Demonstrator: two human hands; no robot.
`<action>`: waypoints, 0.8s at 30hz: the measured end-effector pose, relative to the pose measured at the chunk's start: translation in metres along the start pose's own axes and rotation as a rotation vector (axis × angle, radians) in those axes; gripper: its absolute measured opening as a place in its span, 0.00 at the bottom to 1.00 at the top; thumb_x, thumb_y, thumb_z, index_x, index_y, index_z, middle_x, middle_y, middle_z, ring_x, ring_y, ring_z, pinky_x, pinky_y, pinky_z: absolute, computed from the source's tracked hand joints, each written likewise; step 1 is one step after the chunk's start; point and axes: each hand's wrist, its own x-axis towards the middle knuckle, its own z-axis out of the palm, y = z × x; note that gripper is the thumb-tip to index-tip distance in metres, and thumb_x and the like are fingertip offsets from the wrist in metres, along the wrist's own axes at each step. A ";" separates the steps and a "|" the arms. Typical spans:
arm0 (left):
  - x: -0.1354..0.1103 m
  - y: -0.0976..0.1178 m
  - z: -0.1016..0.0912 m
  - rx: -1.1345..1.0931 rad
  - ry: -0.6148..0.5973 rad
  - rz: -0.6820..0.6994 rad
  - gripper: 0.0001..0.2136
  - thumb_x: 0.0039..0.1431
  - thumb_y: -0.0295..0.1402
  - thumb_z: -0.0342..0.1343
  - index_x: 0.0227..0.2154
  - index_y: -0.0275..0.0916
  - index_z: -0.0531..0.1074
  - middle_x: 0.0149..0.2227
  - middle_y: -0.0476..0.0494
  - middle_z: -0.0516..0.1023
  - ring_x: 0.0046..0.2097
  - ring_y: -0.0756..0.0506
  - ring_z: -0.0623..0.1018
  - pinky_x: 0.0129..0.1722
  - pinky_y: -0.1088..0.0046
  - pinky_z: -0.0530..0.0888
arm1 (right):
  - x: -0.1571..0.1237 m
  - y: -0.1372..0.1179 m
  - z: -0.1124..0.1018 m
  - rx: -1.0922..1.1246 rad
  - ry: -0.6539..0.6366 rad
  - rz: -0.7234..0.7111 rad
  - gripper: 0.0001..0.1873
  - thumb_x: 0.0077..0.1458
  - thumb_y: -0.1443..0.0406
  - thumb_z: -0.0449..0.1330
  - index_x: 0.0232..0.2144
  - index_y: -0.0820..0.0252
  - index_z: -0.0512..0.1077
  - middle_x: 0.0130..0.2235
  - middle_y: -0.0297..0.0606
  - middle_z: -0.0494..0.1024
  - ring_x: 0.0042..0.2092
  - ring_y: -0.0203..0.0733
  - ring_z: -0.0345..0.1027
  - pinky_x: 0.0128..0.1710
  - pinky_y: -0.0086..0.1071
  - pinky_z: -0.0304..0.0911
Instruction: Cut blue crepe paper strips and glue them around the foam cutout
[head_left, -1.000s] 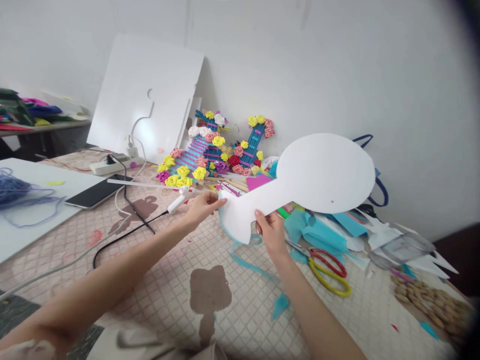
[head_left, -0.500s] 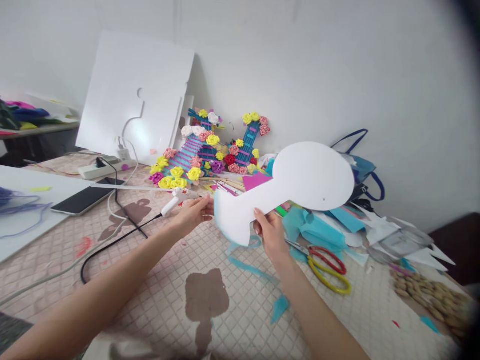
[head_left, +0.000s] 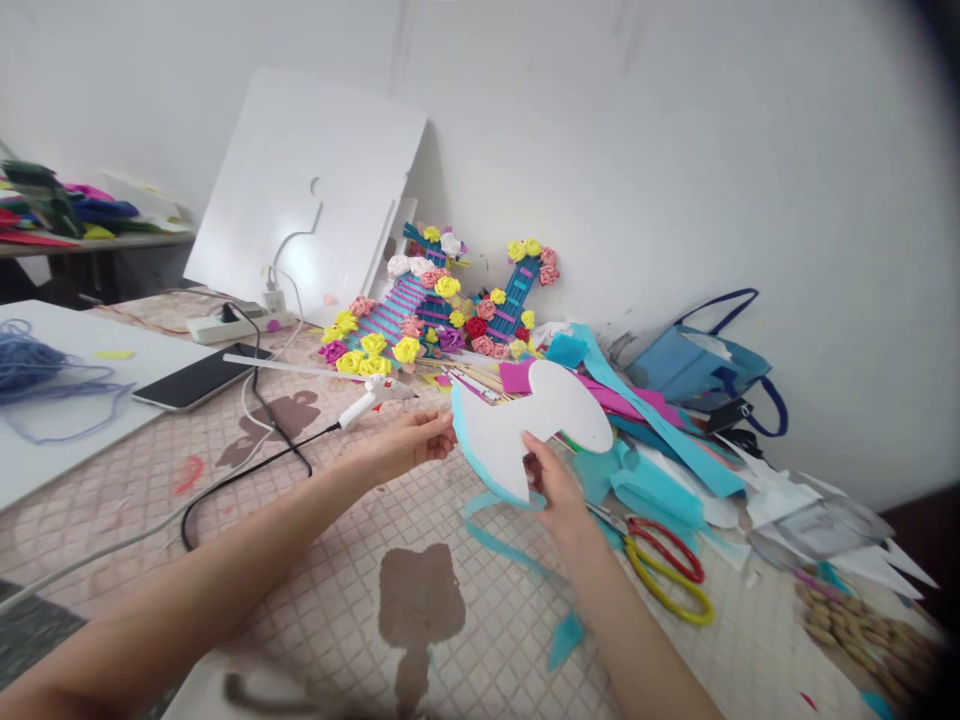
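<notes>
A white foam-board cutout (head_left: 491,440), with a rounded end and a curved, flared end, is held above the table in both hands. My left hand (head_left: 417,442) pinches the curved edge, where blue crepe paper runs along the rim. Lower on the piece, my right hand (head_left: 553,476) grips the inner corner with thumb on top. A loose blue crepe strip (head_left: 499,540) trails from the edge down to the tabletop. Beside my left hand lies a white glue gun (head_left: 367,398). Scissors with red and yellow handles (head_left: 667,570) rest to the right of my right wrist.
Letter shapes covered in paper flowers (head_left: 397,310) stand at the wall near a leaning white board (head_left: 315,170). Left are a phone (head_left: 199,378), a power strip (head_left: 232,322) and cables. Blue paper (head_left: 660,500), a blue bag (head_left: 697,360) and peanuts (head_left: 862,630) are right.
The cutout has tilted so its rounded end dips away and looks smaller. My left hand has come to its blue-edged rim. The view has shifted slightly left.
</notes>
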 end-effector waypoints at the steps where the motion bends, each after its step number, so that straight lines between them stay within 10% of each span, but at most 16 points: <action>1: 0.000 -0.001 0.001 -0.012 0.004 -0.006 0.15 0.46 0.40 0.68 0.25 0.34 0.72 0.25 0.49 0.72 0.27 0.55 0.72 0.31 0.79 0.69 | 0.000 -0.001 0.000 0.003 0.007 0.006 0.18 0.42 0.54 0.66 0.22 0.57 0.63 0.17 0.25 0.63 0.16 0.28 0.51 0.13 0.24 0.47; 24: 0.005 -0.004 0.000 -0.168 0.072 -0.013 0.17 0.52 0.47 0.62 0.35 0.37 0.73 0.31 0.48 0.75 0.32 0.51 0.75 0.32 0.77 0.71 | -0.002 0.005 0.001 -0.004 0.020 0.097 0.18 0.38 0.53 0.67 0.23 0.58 0.66 0.15 0.24 0.64 0.14 0.28 0.52 0.10 0.25 0.41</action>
